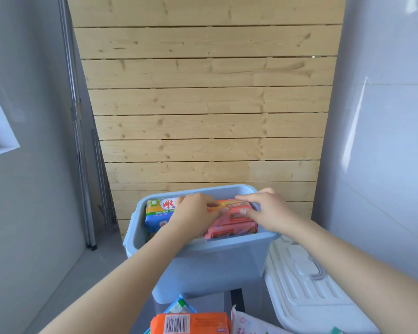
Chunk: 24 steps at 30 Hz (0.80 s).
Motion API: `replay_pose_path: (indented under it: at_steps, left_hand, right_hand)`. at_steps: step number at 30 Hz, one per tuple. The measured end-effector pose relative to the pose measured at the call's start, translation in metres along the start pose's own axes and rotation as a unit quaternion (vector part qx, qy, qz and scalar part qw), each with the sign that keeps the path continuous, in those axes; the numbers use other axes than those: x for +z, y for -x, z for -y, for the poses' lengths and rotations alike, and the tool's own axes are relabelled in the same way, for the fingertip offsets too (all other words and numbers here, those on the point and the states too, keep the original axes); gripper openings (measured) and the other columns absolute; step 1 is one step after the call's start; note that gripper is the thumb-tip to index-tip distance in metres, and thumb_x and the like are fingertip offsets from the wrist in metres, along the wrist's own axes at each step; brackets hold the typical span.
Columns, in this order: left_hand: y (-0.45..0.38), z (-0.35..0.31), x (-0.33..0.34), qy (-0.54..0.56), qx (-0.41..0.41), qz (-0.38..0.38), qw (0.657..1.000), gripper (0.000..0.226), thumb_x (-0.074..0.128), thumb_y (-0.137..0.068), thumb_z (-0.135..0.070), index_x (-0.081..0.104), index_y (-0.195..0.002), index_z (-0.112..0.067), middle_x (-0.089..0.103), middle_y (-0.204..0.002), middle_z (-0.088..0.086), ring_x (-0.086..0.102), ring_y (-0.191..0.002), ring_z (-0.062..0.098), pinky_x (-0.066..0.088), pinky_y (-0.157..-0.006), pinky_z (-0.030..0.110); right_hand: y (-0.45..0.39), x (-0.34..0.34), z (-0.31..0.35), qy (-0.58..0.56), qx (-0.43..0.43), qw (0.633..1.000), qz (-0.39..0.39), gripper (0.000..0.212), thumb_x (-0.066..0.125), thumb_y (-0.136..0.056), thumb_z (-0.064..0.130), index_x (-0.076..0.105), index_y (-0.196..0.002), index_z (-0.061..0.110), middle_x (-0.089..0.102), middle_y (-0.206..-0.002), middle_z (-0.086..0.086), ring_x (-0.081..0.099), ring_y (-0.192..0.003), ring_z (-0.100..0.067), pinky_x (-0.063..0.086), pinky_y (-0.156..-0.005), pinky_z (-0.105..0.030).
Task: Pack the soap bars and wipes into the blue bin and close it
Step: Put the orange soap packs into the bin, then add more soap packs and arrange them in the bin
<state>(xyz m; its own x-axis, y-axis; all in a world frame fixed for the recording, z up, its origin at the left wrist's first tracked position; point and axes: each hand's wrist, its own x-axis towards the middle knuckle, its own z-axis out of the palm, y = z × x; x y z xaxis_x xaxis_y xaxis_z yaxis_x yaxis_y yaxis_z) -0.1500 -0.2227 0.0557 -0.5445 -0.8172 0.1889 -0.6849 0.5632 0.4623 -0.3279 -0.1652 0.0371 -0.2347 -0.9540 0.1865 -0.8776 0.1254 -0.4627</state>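
Hands first: I have both of them down in the blue bin point(210, 263), pressing a stack of pink packs point(234, 225) against the right-hand wall; my left hand point(196, 210) pinches the stack's left edge, my right hand point(263, 212) lies across the top with fingers spread, so both are grasping the packs rather than lying loose; I judge this is to square them up and save room. A soap bar point(158, 213) in glossy yellow-and-blue wrapper sits at the bin's left side, touching the packs as far as I can tell. The bin is smooth matte plastic with a rolled rim; its white lid point(307, 285), ribbed and moulded, lies just beside it on the right, not yet on. An orange pack point(191, 323) with a barcode and more wrapped goods wait near me, still unpacked.
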Motion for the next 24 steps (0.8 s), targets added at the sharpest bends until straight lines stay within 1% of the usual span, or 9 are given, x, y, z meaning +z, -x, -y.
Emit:
replay_pose_path:
  at_steps: [1, 3, 6, 9, 12, 15, 19, 22, 24]
  left_hand:
    - [0.009, -0.003, -0.002, 0.036, -0.003, -0.020, 0.999, 0.030, 0.053, -0.089, -0.043, 0.069, -0.106, -0.025, 0.074, -0.091, 0.001, 0.062, -0.083, 0.020, 0.042, -0.096, 0.037]
    - [0.034, -0.013, -0.005, 0.086, 0.002, -0.065, 0.994, 0.028, 0.055, -0.089, -0.038, 0.069, -0.109, -0.024, 0.073, -0.101, -0.003, 0.063, -0.098, 0.021, 0.044, -0.096, 0.040]
    - [0.074, -0.028, -0.008, 0.151, 0.028, -0.129, 0.980, 0.024, 0.059, -0.087, -0.029, 0.070, -0.106, -0.022, 0.072, -0.106, -0.006, 0.066, -0.093, 0.016, 0.047, -0.092, 0.039]
    - [0.109, -0.036, -0.005, 0.185, 0.044, -0.158, 0.969, 0.020, 0.061, -0.085, -0.022, 0.071, -0.103, -0.021, 0.071, -0.101, -0.011, 0.064, -0.096, 0.009, 0.044, -0.098, 0.041]
    - [0.148, -0.035, 0.010, 0.178, 0.014, -0.099, 0.979, 0.021, 0.059, -0.085, -0.024, 0.070, -0.103, -0.027, 0.066, -0.094, -0.020, 0.063, -0.098, 0.007, 0.044, -0.099, 0.040]
    - [0.170, -0.021, 0.025, 0.156, -0.022, -0.021, 0.987, 0.020, 0.058, -0.085, -0.031, 0.069, -0.102, -0.032, 0.067, -0.103, -0.019, 0.064, -0.092, 0.013, 0.046, -0.098, 0.039]
    - [0.173, 0.010, 0.033, 0.017, -0.001, 0.034, 0.999, 0.031, 0.056, -0.085, -0.045, 0.064, -0.113, -0.033, 0.061, -0.121, -0.016, 0.051, -0.118, 0.006, 0.022, -0.113, 0.037]
    - [0.171, 0.032, 0.034, -0.053, -0.012, 0.153, 0.987, 0.047, 0.052, -0.084, -0.056, 0.050, -0.128, -0.041, 0.048, -0.137, -0.013, 0.037, -0.132, 0.014, 0.017, -0.115, 0.038]
    - [0.170, 0.043, 0.034, -0.064, -0.024, 0.199, 0.978, 0.057, 0.055, -0.080, -0.059, 0.040, -0.134, -0.047, 0.035, -0.149, -0.010, 0.024, -0.140, 0.018, 0.010, -0.117, 0.040]
  right_hand:
    - [0.009, -0.003, 0.003, -0.025, -0.008, 0.999, -0.025, 0.038, 0.059, -0.085, 0.040, 0.057, -0.124, 0.038, 0.055, -0.095, 0.007, 0.038, -0.123, -0.020, 0.033, -0.099, -0.029]
    - [0.033, -0.010, 0.011, -0.064, -0.025, 0.995, -0.067, 0.033, 0.060, -0.086, 0.035, 0.062, -0.118, 0.034, 0.061, -0.094, 0.004, 0.041, -0.117, -0.017, 0.033, -0.095, -0.026]
    - [0.072, -0.017, 0.022, -0.100, -0.065, 0.986, -0.114, 0.027, 0.060, -0.086, 0.028, 0.067, -0.112, 0.032, 0.068, -0.096, 0.001, 0.042, -0.105, -0.012, 0.030, -0.082, -0.011]
    - [0.111, -0.020, 0.030, -0.129, -0.083, 0.977, -0.147, 0.022, 0.062, -0.086, 0.021, 0.070, -0.104, 0.029, 0.061, -0.084, 0.024, 0.040, -0.089, 0.003, 0.027, -0.081, 0.001]
    - [0.155, -0.007, 0.023, -0.131, -0.059, 0.984, -0.109, 0.021, 0.064, -0.084, 0.021, 0.071, -0.102, 0.029, 0.053, -0.081, 0.030, 0.040, -0.087, 0.006, 0.027, -0.081, 0.002]
    - [0.183, 0.010, 0.015, -0.134, -0.030, 0.990, -0.031, 0.019, 0.062, -0.085, 0.030, 0.068, -0.102, 0.037, 0.063, -0.093, 0.025, 0.046, -0.096, 0.003, 0.035, -0.079, -0.008]
    - [0.191, 0.017, 0.007, -0.141, -0.011, 0.987, 0.074, 0.017, 0.063, -0.083, 0.037, 0.068, -0.099, 0.035, 0.063, -0.091, 0.028, 0.052, -0.090, 0.018, 0.038, -0.069, -0.005]
    - [0.196, 0.022, -0.002, -0.075, 0.005, 0.987, 0.142, 0.022, 0.066, -0.077, 0.047, 0.068, -0.096, 0.035, 0.066, -0.094, 0.020, 0.057, -0.081, 0.008, 0.040, -0.068, -0.010]
    - [0.199, 0.025, -0.005, -0.061, 0.020, 0.984, 0.169, 0.027, 0.067, -0.072, 0.052, 0.068, -0.093, 0.036, 0.068, -0.089, 0.016, 0.060, -0.078, 0.003, 0.046, -0.070, -0.016]
